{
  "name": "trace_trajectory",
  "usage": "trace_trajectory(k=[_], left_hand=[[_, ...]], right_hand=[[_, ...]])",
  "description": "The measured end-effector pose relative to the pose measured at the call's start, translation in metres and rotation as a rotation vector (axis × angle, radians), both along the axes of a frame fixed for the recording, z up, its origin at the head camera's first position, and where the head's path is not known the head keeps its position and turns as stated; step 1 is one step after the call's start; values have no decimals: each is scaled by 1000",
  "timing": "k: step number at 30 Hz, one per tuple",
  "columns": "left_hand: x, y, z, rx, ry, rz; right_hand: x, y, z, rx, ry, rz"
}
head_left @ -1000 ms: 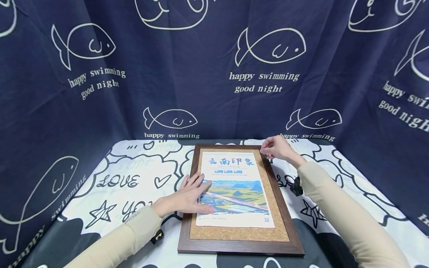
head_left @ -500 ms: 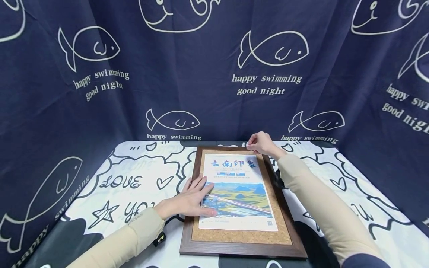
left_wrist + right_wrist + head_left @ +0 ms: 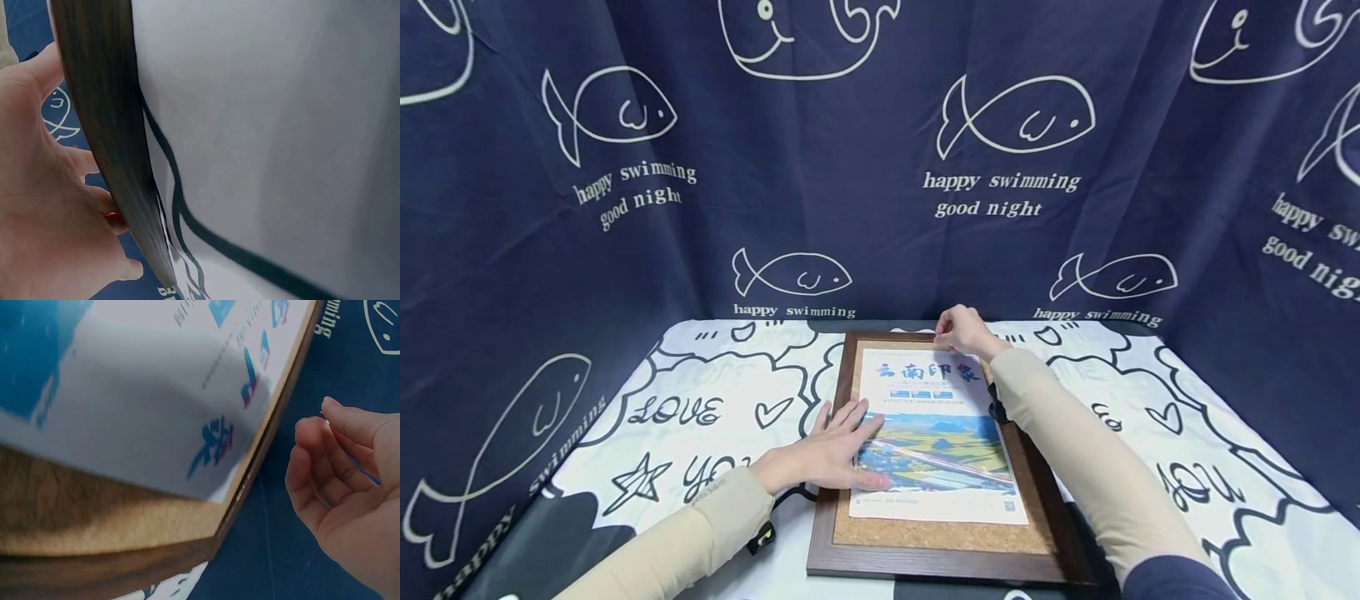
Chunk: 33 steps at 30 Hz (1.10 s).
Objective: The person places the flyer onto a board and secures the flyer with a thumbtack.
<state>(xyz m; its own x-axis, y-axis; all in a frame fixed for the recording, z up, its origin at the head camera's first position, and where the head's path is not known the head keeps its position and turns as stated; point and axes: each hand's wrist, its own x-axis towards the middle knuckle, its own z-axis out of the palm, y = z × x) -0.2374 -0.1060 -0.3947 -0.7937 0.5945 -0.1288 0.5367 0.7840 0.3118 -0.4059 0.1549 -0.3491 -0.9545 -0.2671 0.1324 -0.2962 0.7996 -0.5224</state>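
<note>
A printed poster (image 3: pixel 936 450) with blue lettering and a landscape picture lies flat on a cork board (image 3: pixel 940 535) in a brown wooden frame (image 3: pixel 940 564). My left hand (image 3: pixel 829 457), fingers spread, rests on the frame's left side and the poster's left edge. At the top of the board, my right hand (image 3: pixel 964 333) pinches a tiny pale push pin (image 3: pixel 325 419) between thumb and forefinger. In the right wrist view, only a sliver of it shows, and those fingertips appear beyond the frame's edge. The left wrist view has the wooden rim beside my left palm (image 3: pixel 56 194).
A white cloth with black doodles (image 3: pixel 677 433) covers the table under the board. Behind and at the sides hangs a dark blue curtain (image 3: pixel 880 192) with fish drawings. Small black devices (image 3: pixel 762 537) sit at my wrists.
My right hand has moved left along the board's top edge from the upper right corner, still pinching. My left hand stays on the poster. The head view has shifted slightly.
</note>
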Motion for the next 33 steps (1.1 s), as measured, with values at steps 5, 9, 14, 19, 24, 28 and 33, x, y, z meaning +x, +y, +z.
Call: trace_trajectory(k=[5, 9, 14, 19, 24, 28, 33], left_hand=[[-1, 1, -2, -5, 3, -5], [-1, 1, -3, -12, 8, -8], [-1, 0, -4, -20, 10, 1], [-1, 1, -3, -20, 6, 2], [-1, 0, -3, -16, 2, 2], [-2, 0, -3, -20, 9, 3], [-1, -1, -4, -24, 3, 7]], right_hand=[[-2, -8, -11, 30, 3, 10], [-2, -15, -16, 33, -11, 10], [-2, -23, -18, 48, -27, -2], [-3, -25, -22, 61, -22, 14], [-6, -26, -25, 71, -8, 42], [-5, -27, -24, 82, -10, 40], [-6, -28, -26, 111, -22, 21]])
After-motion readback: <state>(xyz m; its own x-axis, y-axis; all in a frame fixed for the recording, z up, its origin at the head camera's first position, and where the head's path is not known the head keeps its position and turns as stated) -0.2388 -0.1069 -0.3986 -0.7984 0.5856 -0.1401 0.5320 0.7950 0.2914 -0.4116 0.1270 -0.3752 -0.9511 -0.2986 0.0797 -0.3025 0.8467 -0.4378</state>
